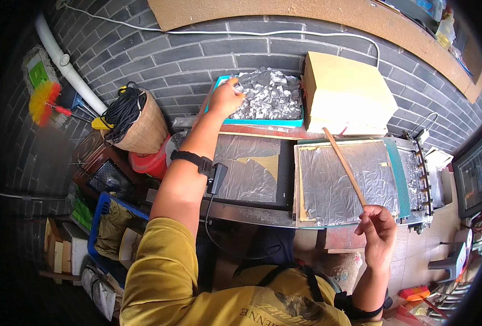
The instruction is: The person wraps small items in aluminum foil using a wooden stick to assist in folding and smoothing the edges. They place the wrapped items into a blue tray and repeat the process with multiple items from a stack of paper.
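My left hand (226, 98) is over the left end of a turquoise box (265, 122) heaped with crumpled silver foil scraps (267, 95). That hand is blurred, and whether a scrap is between its thumb and fingers is unclear. Between the thumb and fingers of my right hand (377, 228) is the near end of a thin wooden stick (344, 165). The stick slants away over a wrinkled silver foil sheet (334, 187), which lies on yellowish paper on a green mat (397, 183). To the left, another foil sheet (241, 185) lies on a dark surface, with yellowish paper showing through a torn part.
A tall stack of yellowish paper (351, 98) stands right of the box, against the grey brick wall (208, 51). A woven basket with black cable (137, 118) and a red bucket (145, 163) stand left. A metal frame (424, 179) edges the right end. Below left is a blue crate (96, 228).
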Motion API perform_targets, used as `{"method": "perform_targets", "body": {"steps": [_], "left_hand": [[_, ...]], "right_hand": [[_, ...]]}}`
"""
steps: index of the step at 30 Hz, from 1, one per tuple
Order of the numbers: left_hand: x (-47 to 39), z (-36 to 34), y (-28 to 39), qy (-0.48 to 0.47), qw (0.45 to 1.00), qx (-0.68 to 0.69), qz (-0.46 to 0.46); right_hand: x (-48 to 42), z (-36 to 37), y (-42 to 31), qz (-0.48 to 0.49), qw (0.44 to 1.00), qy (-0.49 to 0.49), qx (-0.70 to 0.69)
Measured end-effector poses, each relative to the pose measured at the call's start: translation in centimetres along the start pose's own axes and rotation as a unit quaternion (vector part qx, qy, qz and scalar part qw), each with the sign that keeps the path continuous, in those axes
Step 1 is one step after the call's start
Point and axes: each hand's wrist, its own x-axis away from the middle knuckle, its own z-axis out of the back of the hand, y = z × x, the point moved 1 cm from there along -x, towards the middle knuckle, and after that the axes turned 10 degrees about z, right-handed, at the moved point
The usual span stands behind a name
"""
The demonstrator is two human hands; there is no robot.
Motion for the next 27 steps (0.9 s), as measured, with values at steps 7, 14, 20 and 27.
{"method": "perform_targets", "body": {"steps": [7,14,20,27], "left_hand": [[0.8,-2.3,0.8,-0.041,0.998,0.053,-0.014],[0.9,-1.0,2.6,-0.137,0.917,0.366,0.075],[1.3,0.6,3.5,-0.112,0.92,0.358,0.115],[3.0,1.5,4.9,-0.144,0.889,0.421,0.108]], "right_hand": [[-0.1,-0.6,-0.2,0.004,1.0,-0.018,0.001],[0.2,0.4,0.1,0.005,1.0,0.008,0.018],[0.2,0.3,0.1,0.012,1.0,0.009,0.005],[0.4,0.4,0.0,-0.004,1.0,0.01,0.026]]}}
